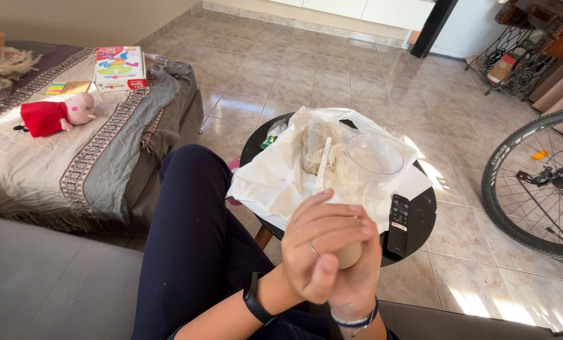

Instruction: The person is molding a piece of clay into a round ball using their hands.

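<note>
My left hand (316, 242) and my right hand (357, 271) are pressed together around a beige lump of dough or clay (349, 255), which shows only at its lower edge between the palms. The left hand lies on top with a ring on one finger and a black band on the wrist. Both hands hover over my lap, just in front of a small round black table (420, 233). On the table lie white plastic sheeting (275, 182), a clear plastic cup (374, 155) and a white stick (323, 165).
A black remote (399, 225) lies on the table's near edge. A sofa with a striped blanket (99, 151), a pink plush toy (58, 115) and a colourful box (119, 67) is on the left. A bicycle wheel (533, 182) stands at right on the tiled floor.
</note>
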